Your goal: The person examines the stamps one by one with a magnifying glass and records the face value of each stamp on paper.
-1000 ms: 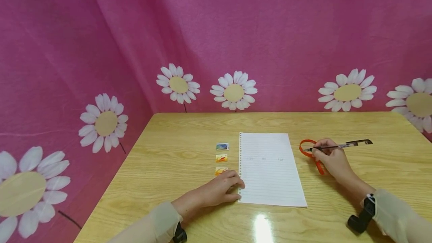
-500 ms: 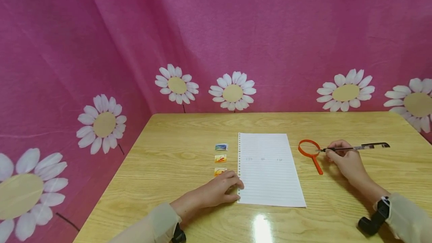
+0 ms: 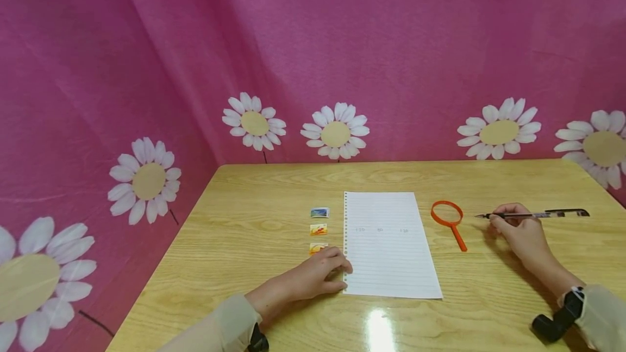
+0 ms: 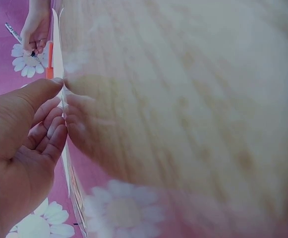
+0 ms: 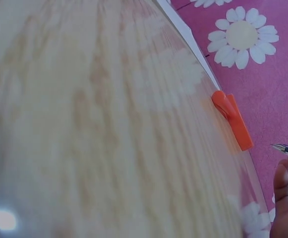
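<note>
My right hand (image 3: 523,238) pinches a black-capped pen (image 3: 533,214), its tip pointing left toward an orange magnifying glass (image 3: 455,232) that lies on the table. In the right wrist view the pen's metal tip (image 5: 282,148) shows bare, apart from the table. My left hand (image 3: 315,276) rests with fingertips on the left edge of a lined paper sheet (image 3: 391,265), fingers relaxed. Small pencil-grey numbers stand in a row across the sheet. Left of it lie three small picture stamps: a blue one (image 3: 320,212), a yellow one (image 3: 318,230) and another yellow one (image 3: 317,247), partly covered by my left hand.
The wooden table (image 3: 235,232) reaches back to a pink curtain (image 3: 391,42) printed with white daisies. A bright light reflection lies near the table's front. Each wrist wears a black camera mount, such as the right one (image 3: 557,316).
My right hand has moved right with the pen, away from the magnifying glass, which now lies uncovered. The left hand stays in place on the paper's edge.
</note>
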### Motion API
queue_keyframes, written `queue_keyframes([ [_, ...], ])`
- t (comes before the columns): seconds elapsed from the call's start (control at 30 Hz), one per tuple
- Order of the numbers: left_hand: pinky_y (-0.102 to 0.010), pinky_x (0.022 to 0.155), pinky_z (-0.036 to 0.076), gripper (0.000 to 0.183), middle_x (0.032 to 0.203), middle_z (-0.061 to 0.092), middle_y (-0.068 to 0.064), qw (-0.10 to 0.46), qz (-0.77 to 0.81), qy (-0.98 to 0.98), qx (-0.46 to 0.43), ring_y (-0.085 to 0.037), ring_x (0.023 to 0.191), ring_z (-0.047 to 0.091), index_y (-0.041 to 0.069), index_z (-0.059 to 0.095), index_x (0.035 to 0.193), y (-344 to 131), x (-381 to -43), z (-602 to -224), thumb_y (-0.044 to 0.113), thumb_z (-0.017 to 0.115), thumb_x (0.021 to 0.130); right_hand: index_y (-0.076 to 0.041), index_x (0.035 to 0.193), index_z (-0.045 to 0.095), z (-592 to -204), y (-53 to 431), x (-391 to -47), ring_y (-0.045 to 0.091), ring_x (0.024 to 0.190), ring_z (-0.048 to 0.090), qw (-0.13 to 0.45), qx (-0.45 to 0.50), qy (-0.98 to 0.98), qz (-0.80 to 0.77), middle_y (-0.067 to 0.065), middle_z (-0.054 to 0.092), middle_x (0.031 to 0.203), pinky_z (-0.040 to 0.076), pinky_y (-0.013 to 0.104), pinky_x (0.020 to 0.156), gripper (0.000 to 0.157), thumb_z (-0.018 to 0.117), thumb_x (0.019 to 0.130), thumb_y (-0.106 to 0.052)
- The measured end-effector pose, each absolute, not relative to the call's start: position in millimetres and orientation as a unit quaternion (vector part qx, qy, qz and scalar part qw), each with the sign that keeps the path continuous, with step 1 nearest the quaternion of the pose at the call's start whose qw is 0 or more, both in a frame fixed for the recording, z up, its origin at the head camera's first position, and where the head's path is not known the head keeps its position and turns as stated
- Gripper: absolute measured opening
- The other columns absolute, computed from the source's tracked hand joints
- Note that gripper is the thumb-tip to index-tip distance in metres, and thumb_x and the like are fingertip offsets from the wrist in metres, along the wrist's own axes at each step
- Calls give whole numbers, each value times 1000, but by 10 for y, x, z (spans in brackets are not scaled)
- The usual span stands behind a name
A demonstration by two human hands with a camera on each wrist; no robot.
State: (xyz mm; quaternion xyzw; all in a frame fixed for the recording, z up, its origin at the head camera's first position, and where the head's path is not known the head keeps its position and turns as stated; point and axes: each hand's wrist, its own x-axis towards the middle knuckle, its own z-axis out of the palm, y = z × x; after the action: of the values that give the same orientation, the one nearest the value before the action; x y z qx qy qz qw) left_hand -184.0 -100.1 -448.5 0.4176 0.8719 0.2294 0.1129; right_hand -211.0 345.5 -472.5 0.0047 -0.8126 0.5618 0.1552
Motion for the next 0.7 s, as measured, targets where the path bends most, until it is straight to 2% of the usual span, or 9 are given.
queue_keyframes([
  [0.13,-21,94,46,24,114,56,-3,97,230,866,432,-9,103,49,10,62,117,-1013,-1850,-4496,19,66,94,-19,96,57,-4709,3466,-2118,-3,65,61,159,15,-803,575,-19,65,74,49,13,59,9,61,96,-11],
  [0.33,-21,98,44,25,117,56,-1,118,235,874,410,-7,106,49,12,62,118,-999,-1843,-4473,20,65,95,-15,104,61,-4684,3505,-2160,-4,72,64,152,41,-774,614,-18,66,84,53,14,61,10,62,95,-9],
  [0.53,-20,96,44,24,115,57,-1,120,233,874,408,-6,103,48,12,63,117,-999,-1848,-4485,21,65,95,-15,108,63,-4646,3546,-2191,-14,81,55,172,16,-830,531,-30,58,92,44,5,67,12,59,98,-22],
  [0.7,-21,95,44,23,113,57,-1,108,229,871,421,-8,103,50,11,63,116,-1004,-1847,-4480,21,65,95,-17,108,63,-4605,3574,-2183,-17,82,51,156,-4,-858,489,-34,54,93,39,5,67,18,57,99,-31],
])
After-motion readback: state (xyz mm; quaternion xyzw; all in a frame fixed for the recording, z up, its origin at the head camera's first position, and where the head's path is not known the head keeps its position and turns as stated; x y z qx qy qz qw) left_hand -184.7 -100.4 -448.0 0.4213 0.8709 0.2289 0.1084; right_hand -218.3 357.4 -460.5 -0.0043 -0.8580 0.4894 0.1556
